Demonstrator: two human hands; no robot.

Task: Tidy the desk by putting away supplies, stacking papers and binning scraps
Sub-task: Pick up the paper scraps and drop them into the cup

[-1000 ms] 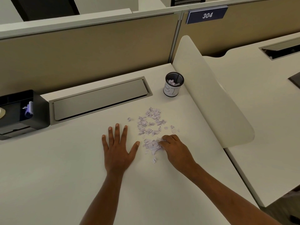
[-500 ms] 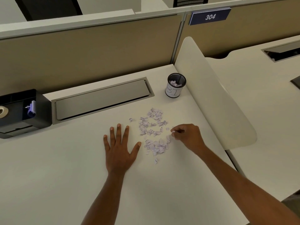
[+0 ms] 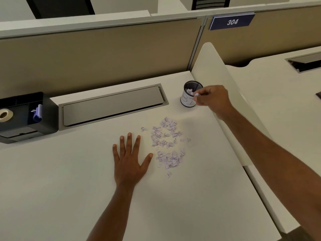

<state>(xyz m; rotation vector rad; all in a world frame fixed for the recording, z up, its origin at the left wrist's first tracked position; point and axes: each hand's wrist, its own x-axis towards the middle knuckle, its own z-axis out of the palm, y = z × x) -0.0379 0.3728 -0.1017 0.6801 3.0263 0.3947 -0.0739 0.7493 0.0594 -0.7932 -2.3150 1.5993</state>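
The right hand (image 3: 214, 100) grip pinches what seems a scrap (image 3: 196, 94) at the cup (image 3: 188, 101) rim, far-right worktop (image 3: 69, 188) corner; left hand (image 3: 129, 164) flat, released.

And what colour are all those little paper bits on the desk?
Pale lilac purple. The paper scraps show best in the head view.

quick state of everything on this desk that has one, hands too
black mesh cup with white label, upright, purple scraps inside
loose purple paper scraps, scattered on the white desk, not yet binned
right hand, pinching a scrap at the cup's rim
left hand, flat on the desk, fingers spread
grey metal cable flap, closed
black desk organiser, holding a tape roll
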